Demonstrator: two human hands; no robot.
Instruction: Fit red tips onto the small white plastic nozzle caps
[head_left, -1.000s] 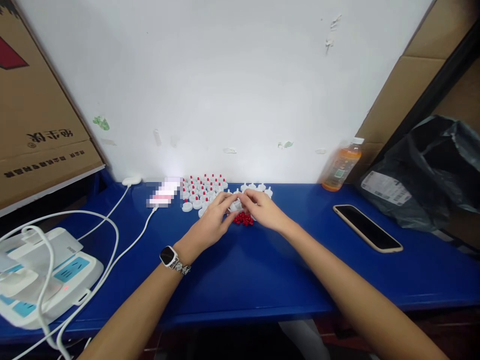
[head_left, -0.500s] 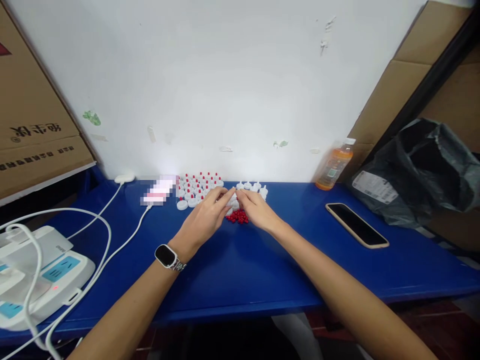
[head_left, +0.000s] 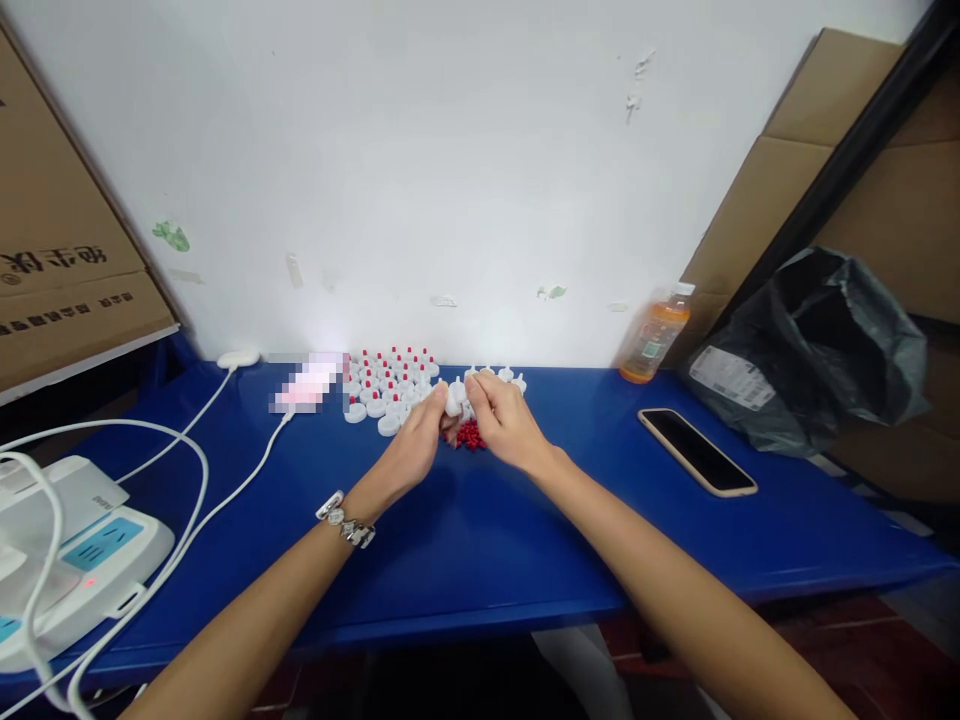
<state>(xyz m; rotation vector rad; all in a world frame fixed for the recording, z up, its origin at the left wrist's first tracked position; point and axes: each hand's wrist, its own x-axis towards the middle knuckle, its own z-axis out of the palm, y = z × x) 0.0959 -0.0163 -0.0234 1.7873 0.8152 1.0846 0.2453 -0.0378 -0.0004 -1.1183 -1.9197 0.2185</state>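
Note:
My left hand (head_left: 417, 446) pinches a small white cap (head_left: 454, 399) lifted just above the blue table (head_left: 525, 530). Close against it, my right hand (head_left: 504, 422) has its fingers closed at the same cap; whether a red tip is between them is hidden. A little heap of red tips (head_left: 469, 436) lies under the hands. Behind my left hand stands a cluster of white caps with red tips (head_left: 390, 378). Several plain white caps (head_left: 510, 377) stand behind my right hand.
A phone (head_left: 697, 452) lies face up at the right, near an orange drink bottle (head_left: 650, 335) and a black plastic bag (head_left: 810, 350). White cables (head_left: 225, 480) and a power strip (head_left: 82, 550) fill the left. Cardboard boxes (head_left: 52, 260) lean on both sides.
Both hands have lifted off the table and turned inward, raising a white cap between them. The view has shifted slightly to the right.

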